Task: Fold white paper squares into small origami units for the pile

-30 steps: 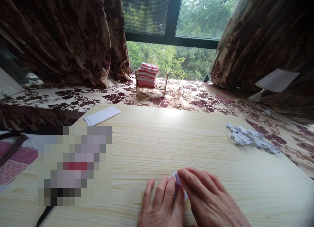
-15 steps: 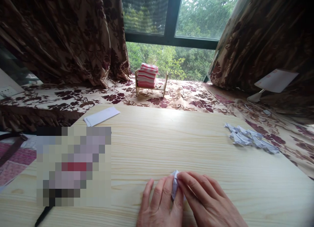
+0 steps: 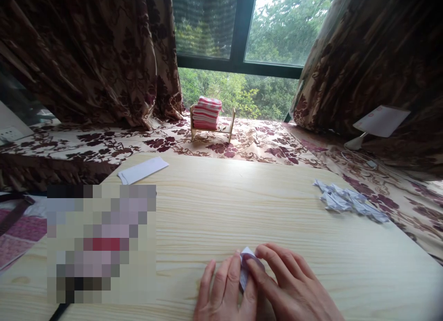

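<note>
My small folded paper [image 3: 243, 279], white and creased, lies partly hidden in my grip at lower centre, its pointed tip facing away from me.

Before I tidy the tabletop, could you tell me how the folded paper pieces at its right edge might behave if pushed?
The folded paper pieces look thin and hollow, so they are probably light and slide easily. Their pointed folds could snag on each other, since they lie bunched together, and might crush under pressure.

You've got two hands [image 3: 223, 288], one paper piece [image 3: 244, 275] at them, one table [image 3: 197, 210], one lamp [image 3: 382, 121], one rack [image 3: 232, 124], two curtains [image 3: 114, 48]; clustered folded papers [image 3: 335, 201] overlap, count unclear.
</note>
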{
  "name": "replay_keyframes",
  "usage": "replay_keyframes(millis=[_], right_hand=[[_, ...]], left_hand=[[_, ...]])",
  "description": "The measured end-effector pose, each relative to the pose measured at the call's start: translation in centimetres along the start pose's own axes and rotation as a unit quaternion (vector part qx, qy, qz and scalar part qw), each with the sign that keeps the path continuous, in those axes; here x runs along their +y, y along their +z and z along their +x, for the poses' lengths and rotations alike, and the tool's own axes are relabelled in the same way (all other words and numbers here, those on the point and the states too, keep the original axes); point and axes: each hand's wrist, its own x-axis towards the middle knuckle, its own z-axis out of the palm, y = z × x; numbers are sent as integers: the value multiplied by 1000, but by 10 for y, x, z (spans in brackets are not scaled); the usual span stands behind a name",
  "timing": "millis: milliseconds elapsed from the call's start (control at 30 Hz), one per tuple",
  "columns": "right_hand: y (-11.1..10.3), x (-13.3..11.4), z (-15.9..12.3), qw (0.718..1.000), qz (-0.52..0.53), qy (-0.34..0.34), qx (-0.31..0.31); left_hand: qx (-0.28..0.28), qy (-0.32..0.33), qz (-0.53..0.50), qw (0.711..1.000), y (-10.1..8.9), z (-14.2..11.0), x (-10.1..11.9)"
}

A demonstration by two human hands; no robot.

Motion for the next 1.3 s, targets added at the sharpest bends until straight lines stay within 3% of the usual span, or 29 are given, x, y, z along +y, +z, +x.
replay_keyframes(millis=[167, 400, 567, 733, 900, 1100, 1300], right_hand=[[-6, -1, -1, 1000, 15, 16, -18], [-10, 4, -8, 999, 28, 24, 5], [-11, 5, -6, 999, 30, 32, 9], [-11, 6, -4, 1000, 17, 26, 1], [-16, 10, 2, 999, 25, 32, 26], [-28, 15, 3, 998, 50, 31, -9], [-18, 11, -2, 993, 94, 42, -54]], left_hand=[[-28, 14, -23, 999, -3, 1, -2], [-46, 51, -16, 998, -9, 5, -8], [-44, 114, -2, 993, -11, 9, -14], [34, 16, -42, 998, -1, 6, -6], [50, 6, -42, 998, 2, 4, -1], [39, 10, -47, 998, 1, 4, -2], [47, 8, -65, 997, 2, 4, -1]])
